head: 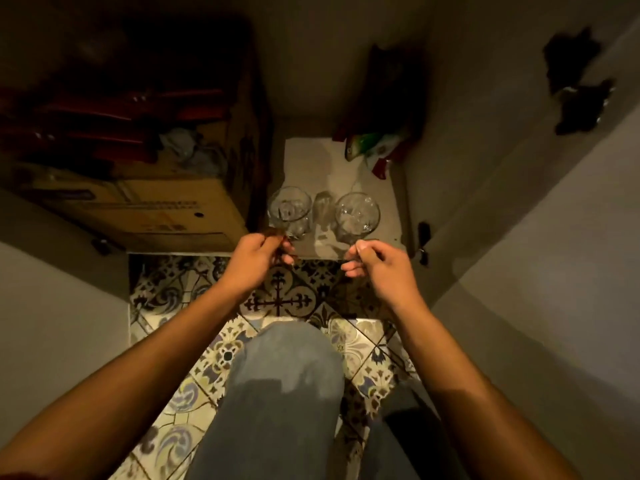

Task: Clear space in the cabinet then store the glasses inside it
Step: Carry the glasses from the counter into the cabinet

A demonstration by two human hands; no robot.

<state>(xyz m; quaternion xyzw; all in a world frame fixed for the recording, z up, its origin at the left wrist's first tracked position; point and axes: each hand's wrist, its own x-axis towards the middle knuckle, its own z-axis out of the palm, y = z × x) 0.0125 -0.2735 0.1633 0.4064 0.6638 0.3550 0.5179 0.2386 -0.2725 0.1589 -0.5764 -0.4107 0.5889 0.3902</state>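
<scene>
Head view: each hand [258,259] [375,266] pinches a glass [289,209] [356,214] stem.

Dim warm light, patterned floor tiles [277,299], plain pale walls [519,237]

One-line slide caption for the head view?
Left hand and right hand each hold a clear stemmed glass at the open cabinet.

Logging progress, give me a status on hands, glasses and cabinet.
Left hand pinching left glass; right hand on right glass. Both at cabinet floor front edge. Cardboard box fills left side.
</scene>
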